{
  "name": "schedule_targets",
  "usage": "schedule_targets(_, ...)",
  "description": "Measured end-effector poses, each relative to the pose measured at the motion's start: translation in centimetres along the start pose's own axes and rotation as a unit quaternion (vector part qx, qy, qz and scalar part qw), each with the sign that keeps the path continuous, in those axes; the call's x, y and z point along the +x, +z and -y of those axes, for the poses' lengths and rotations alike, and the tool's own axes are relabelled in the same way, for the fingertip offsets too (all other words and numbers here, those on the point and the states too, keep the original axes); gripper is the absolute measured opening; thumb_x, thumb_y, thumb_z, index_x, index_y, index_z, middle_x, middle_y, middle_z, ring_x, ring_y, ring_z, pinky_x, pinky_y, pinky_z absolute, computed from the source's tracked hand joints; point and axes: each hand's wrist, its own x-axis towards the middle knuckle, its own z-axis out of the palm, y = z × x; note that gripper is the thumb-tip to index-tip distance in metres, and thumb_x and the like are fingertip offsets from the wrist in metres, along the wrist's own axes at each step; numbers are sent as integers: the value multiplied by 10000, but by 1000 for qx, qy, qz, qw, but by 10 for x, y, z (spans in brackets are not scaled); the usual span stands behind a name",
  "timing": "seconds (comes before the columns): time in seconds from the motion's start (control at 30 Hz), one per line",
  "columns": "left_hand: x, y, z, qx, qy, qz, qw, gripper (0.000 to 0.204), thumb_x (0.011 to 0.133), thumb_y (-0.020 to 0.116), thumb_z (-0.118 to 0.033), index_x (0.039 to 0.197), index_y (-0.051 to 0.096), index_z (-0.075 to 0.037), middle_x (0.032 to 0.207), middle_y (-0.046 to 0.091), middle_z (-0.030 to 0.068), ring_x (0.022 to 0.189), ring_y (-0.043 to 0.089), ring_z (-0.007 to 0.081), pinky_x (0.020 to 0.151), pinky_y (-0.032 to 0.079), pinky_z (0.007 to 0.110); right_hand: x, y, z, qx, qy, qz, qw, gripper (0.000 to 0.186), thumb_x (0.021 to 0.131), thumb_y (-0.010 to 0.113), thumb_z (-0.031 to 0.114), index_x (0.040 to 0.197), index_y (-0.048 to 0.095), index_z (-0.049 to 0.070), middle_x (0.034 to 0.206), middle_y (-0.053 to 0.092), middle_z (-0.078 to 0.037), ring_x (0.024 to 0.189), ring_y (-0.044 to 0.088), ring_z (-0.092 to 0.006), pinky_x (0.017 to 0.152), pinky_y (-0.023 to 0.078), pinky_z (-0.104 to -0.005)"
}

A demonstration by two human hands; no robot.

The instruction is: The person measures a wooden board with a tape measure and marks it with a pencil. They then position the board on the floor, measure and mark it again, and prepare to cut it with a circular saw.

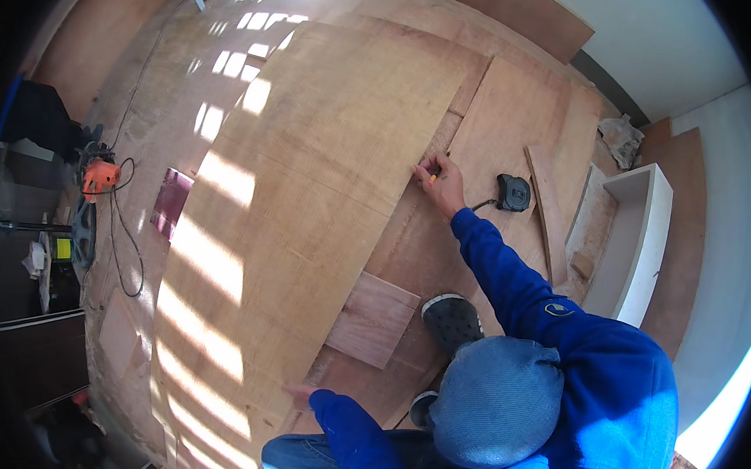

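A large plywood sheet (338, 139) lies flat, crossed by bars of sunlight. At its right edge, toward the far end, my right hand (446, 185) is closed in a pinch. A slim, yellow-orange-ended thing like a pencil (433, 179) shows between the fingers; most of it is hidden. My left hand (301, 395) rests at the sheet's near right edge, fingers stretched out, partly covered by the blue sleeve. Right of my right hand, a black tape measure (513, 192) lies on another plywood sheet (518, 115).
A small plywood piece (373, 319) lies by my shoe (452, 320). To the right are a narrow wood strip (546, 214) and a white open box (639, 236). At left, an orange power tool (100, 178) trails a cord (140, 265). A reddish panel (171, 202) lies nearby.
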Motion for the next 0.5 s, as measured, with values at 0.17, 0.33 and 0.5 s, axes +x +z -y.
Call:
schedule_targets(0.17, -22, -12, -53, 21, 142, 25, 989, 660, 988, 567, -556, 1055, 758, 72, 1138, 723, 295, 992, 684, 424, 841, 530, 528, 6, -11, 16, -101, -85, -31, 991, 177, 1002, 734, 143, 961, 627, 8, 741, 641, -46, 700, 607, -91, 607, 491, -302)
schedule_targets(0.33, -47, -9, -141, -132, 324, 105, 931, 422, 1022, 578, -353, 1096, 707, 42, 989, 684, 200, 933, 624, 341, 841, 470, 474, 19, -9, 46, -155, -208, -33, 965, 177, 983, 728, 188, 1016, 645, 36, 872, 713, -191, 794, 714, -361, 713, 549, -442)
schedule_targets(0.5, -66, 39, -192, 19, 585, 75, 808, 445, 1051, 574, -352, 1375, 599, -49, 1427, 580, 193, 1345, 501, 383, 1113, 409, 515, 35, 17, 67, -245, -319, -6, 916, 184, 968, 736, 178, 1078, 632, 73, 899, 684, -164, 870, 672, -370, 773, 528, -478)
